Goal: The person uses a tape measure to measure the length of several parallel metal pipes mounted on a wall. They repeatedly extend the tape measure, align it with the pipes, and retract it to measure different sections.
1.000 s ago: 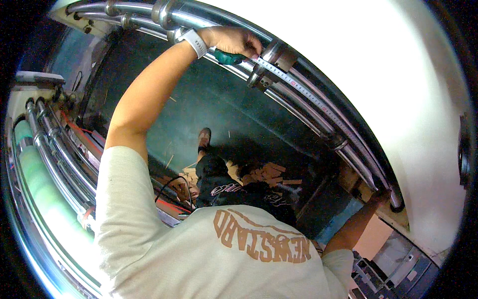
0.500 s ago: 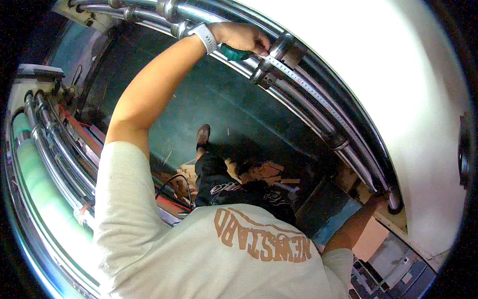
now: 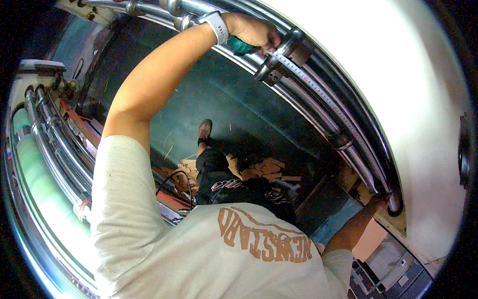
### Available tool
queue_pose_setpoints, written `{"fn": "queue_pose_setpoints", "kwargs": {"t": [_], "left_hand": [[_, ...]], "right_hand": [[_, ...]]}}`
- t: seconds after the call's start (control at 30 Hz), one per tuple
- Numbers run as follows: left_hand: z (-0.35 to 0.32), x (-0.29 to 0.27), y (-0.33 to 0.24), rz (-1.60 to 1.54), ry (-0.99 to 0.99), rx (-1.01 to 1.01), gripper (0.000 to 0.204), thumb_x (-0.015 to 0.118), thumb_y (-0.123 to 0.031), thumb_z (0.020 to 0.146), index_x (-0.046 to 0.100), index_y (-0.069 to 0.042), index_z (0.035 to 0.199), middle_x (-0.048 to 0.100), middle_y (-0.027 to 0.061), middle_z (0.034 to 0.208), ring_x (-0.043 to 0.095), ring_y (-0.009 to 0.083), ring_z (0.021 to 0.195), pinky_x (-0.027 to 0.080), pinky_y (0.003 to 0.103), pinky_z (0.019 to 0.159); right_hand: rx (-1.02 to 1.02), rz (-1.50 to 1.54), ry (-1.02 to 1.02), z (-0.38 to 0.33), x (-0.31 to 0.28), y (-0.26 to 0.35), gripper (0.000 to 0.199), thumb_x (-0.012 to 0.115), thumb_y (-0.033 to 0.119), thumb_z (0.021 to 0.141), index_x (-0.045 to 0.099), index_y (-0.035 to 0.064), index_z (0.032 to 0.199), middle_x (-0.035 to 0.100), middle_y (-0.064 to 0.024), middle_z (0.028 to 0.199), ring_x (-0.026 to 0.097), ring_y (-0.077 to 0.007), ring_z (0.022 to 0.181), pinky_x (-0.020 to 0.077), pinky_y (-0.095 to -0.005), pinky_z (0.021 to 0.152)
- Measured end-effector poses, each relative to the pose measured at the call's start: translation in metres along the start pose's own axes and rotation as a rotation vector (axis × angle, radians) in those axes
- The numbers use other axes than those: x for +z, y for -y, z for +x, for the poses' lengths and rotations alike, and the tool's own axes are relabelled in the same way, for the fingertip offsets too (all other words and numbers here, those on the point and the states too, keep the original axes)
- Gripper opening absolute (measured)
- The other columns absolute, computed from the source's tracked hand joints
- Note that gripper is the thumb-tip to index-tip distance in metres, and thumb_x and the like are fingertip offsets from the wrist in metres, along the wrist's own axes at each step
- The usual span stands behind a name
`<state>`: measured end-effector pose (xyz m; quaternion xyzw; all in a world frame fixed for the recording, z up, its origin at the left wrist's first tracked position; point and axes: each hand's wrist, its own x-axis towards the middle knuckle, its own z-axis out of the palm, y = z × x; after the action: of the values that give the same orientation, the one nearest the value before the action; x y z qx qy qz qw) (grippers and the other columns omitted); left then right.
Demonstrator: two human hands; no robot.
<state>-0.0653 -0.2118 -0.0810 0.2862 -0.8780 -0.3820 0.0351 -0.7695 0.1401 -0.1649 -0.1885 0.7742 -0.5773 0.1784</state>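
My left hand (image 3: 253, 31), with a grey watch on its wrist, is closed around a green tape measure (image 3: 241, 46) at the top of the view. From it the white blade (image 3: 319, 89) runs to the right over a dark collar (image 3: 295, 46) and along the shiny metal bars (image 3: 307, 110). My left fingers pinch near the blade just beside that collar. At the far right end of the bars, my right hand (image 3: 382, 198) is dark and small, close to the blade's far end. Its fingers are too shadowed to make out.
A smooth white machine panel (image 3: 413, 99) curves beyond the bars. To the left stand a pale green roller (image 3: 50, 184) and more metal bars (image 3: 59, 149). Cardboard scraps (image 3: 264, 169) lie on the dark green floor (image 3: 199, 94) near my foot (image 3: 204, 128). A black cable (image 3: 181, 174) loops beside my leg.
The view has shifted a little. My left hand with the tape measure appears slightly farther right and up, still beside the collar. The blade stays stretched along the bars.
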Motion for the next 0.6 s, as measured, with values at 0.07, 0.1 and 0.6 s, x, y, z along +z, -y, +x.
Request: {"fn": "queue_pose_setpoints", "kwargs": {"t": [0.07,0.1,0.6], "left_hand": [[0.002,0.000,0.003,0.007,0.011,0.034,0.017,0.053,-0.018,0.077,0.058,-0.003,0.082,0.055,0.0028,0.063,0.050,0.0135,0.061,0.040,0.028,0.060],[0.004,0.000,0.004,0.010,0.016,0.052,0.016,0.053,-0.017,0.077,0.058,-0.003,0.082,0.054,0.0024,0.063,0.050,0.0131,0.061,0.040,0.028,0.060],[0.004,-0.004,0.008,-0.092,0.131,-0.015,0.019,0.055,-0.019,0.078,0.057,-0.004,0.089,0.055,0.0057,0.076,0.048,0.0154,0.073,0.039,0.030,0.071]], "right_hand": [[-0.013,-0.017,-0.008,-0.003,-0.004,-0.006,0.030,0.042,0.021,0.083,0.050,0.0032,0.106,0.055,-0.0124,0.095,0.052,-0.0255,0.078,0.0431,-0.0378,0.072],[-0.021,-0.026,-0.012,-0.003,-0.007,-0.007,0.030,0.042,0.021,0.083,0.050,0.0031,0.106,0.055,-0.0124,0.095,0.052,-0.0255,0.078,0.0431,-0.0378,0.072],[-0.112,-0.140,-0.054,0.002,-0.008,-0.005,0.029,0.043,0.019,0.083,0.050,0.0026,0.105,0.056,-0.0126,0.094,0.052,-0.0255,0.077,0.0435,-0.0376,0.071]]}}
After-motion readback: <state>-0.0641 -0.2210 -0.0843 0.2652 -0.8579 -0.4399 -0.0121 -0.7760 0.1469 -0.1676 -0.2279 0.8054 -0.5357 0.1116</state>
